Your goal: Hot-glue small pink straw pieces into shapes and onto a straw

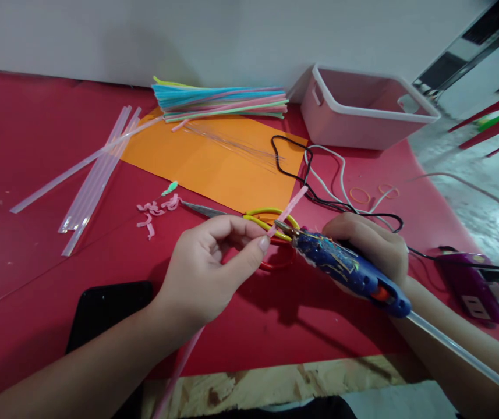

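My left hand [214,265] pinches a pink pipe cleaner [293,205] between thumb and fingers; its short end points up and right, and a pink length also hangs below the hand. My right hand [369,244] is wrapped round a blue hot glue gun [340,265], with a clear glue stick [459,349] coming out of its rear. The gun's metal nozzle touches or nearly touches the pipe cleaner beside my left fingertips. Behind them on the red table lie scissors [205,209] with yellow and red handles, partly hidden by my left hand.
Clear glue sticks [96,174], curled pink pieces [147,221] and a black phone [101,308] lie left. Colourful pipe cleaners [218,102] and an orange sheet [188,157] are behind. A pink bin [349,122], cables [340,203] and a purple power strip [476,285] are right.
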A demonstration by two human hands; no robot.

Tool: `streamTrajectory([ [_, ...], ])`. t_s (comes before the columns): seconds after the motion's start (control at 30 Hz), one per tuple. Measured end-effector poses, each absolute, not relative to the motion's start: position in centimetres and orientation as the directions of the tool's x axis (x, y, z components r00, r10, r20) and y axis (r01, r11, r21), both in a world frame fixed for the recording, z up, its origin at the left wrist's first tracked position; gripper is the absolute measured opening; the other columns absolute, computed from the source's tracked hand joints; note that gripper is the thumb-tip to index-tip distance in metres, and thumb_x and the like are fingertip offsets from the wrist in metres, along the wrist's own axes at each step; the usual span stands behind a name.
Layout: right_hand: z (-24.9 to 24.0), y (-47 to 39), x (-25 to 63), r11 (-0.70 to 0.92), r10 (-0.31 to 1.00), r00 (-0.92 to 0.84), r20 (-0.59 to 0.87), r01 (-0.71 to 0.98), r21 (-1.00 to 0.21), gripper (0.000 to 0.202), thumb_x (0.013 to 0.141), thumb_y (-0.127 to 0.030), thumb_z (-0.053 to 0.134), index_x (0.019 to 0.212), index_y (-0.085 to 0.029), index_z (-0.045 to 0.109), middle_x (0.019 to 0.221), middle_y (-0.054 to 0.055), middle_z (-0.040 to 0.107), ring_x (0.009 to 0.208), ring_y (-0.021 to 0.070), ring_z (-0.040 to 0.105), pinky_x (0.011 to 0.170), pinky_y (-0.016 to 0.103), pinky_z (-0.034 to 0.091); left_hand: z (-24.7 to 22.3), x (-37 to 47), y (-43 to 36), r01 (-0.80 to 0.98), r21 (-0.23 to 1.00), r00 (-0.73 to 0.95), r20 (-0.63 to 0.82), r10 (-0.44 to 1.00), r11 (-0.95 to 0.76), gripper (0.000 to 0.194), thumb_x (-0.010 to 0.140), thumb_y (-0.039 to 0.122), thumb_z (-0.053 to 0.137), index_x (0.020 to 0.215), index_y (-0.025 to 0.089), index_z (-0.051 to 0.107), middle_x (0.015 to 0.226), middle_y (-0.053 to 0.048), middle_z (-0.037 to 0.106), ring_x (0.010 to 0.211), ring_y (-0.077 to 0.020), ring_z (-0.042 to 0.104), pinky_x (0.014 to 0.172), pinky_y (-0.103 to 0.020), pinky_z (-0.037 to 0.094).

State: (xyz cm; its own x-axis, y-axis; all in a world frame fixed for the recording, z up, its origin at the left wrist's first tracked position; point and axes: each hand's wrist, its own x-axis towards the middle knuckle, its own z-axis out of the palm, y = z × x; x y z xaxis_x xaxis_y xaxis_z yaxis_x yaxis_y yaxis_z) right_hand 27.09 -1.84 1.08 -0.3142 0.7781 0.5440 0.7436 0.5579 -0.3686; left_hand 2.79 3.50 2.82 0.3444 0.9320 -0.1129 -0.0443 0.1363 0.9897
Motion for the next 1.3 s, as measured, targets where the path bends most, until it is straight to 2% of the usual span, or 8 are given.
streamTrajectory([
  [0.4,0.7,-2.0,27.5,0.519,0.801,-0.276,0.532,0.763,-0.385,0.009,0.090,-0.013,0.062,0.090,-0.022,0.060,0.074,0.002,0.063,0.065,0.0154,0.060,0.058,0.028,0.048,3.2,2.7,3.5,-0.054,0.985,0.383,-0.129,0.915,0.161,0.008,0.082,0.018,0.075,0.077,0.018,0.069,0.071,0.003,0.069,0.064,-0.0075,0.064,0.064,-0.016,0.054],
  [0.57,0.5,-1.9,27.2,0.495,0.793,-0.237,0.561,0.788,-0.367,0.010,0.088,-0.013,0.063,0.089,-0.022,0.060,0.074,0.001,0.063,0.062,0.0150,0.060,0.056,0.028,0.046,3.1,2.8,3.6,-0.087,0.953,0.460,-0.220,0.860,0.291,0.009,0.088,0.019,0.070,0.081,0.018,0.063,0.070,0.003,0.068,0.061,-0.0072,0.062,0.060,-0.016,0.052],
  [0.7,0.4,-2.0,27.1,0.460,0.778,-0.155,0.609,0.801,-0.383,0.015,0.087,-0.010,0.065,0.089,-0.024,0.058,0.075,0.000,0.061,0.061,0.0138,0.057,0.055,0.027,0.046,2.9,2.9,3.6,-0.103,0.909,0.514,-0.299,0.804,0.403,0.014,0.096,0.020,0.060,0.084,0.019,0.053,0.069,0.003,0.071,0.042,-0.0029,0.043,0.043,-0.015,0.035],
  [0.8,0.5,-2.0,26.8,0.503,0.776,-0.209,0.595,0.775,-0.383,0.017,0.087,-0.008,0.063,0.090,-0.024,0.058,0.075,0.000,0.062,0.061,0.0144,0.058,0.056,0.028,0.047,2.8,2.8,3.6,-0.100,0.906,0.516,-0.307,0.800,0.412,0.013,0.098,0.022,0.058,0.086,0.019,0.056,0.068,0.003,0.070,0.040,-0.0023,0.035,0.040,-0.016,0.028],
  [0.9,0.8,-1.9,26.5,0.549,0.767,-0.281,0.577,0.752,-0.364,0.015,0.087,-0.009,0.062,0.091,-0.023,0.059,0.074,0.002,0.063,0.061,0.0149,0.060,0.055,0.028,0.047,3.1,2.7,3.6,-0.084,0.919,0.499,-0.295,0.815,0.384,0.012,0.097,0.025,0.061,0.087,0.018,0.063,0.065,0.002,0.069,0.040,-0.0037,0.040,0.039,-0.018,0.029],
  [1.03,1.1,-1.7,26.4,0.566,0.767,-0.314,0.559,0.743,-0.358,0.010,0.088,-0.011,0.061,0.091,-0.021,0.060,0.075,0.002,0.063,0.061,0.0144,0.061,0.054,0.027,0.047,3.5,2.9,3.6,-0.099,0.913,0.495,-0.299,0.816,0.395,0.011,0.094,0.022,0.065,0.084,0.018,0.067,0.065,0.001,0.071,0.043,-0.0059,0.049,0.044,-0.019,0.039],
  [1.13,1.1,-1.7,26.6,0.576,0.765,-0.325,0.555,0.732,-0.364,0.008,0.090,-0.012,0.060,0.092,-0.020,0.061,0.076,0.002,0.064,0.063,0.0137,0.062,0.056,0.026,0.048,3.5,2.9,3.5,-0.127,0.897,0.501,-0.310,0.808,0.423,0.008,0.092,0.021,0.067,0.086,0.017,0.069,0.066,0.001,0.073,0.040,-0.0045,0.044,0.045,-0.019,0.042],
  [1.3,0.6,-1.9,26.6,0.558,0.777,-0.294,0.557,0.732,-0.392,0.006,0.095,-0.018,0.057,0.093,-0.020,0.063,0.077,0.002,0.064,0.068,0.0143,0.063,0.063,0.026,0.051,3.3,2.7,3.4,-0.180,0.868,0.518,-0.316,0.795,0.463,0.011,0.092,0.024,0.069,0.084,0.016,0.070,0.070,0.001,0.076,0.040,-0.0011,0.038,0.042,-0.015,0.036],
])
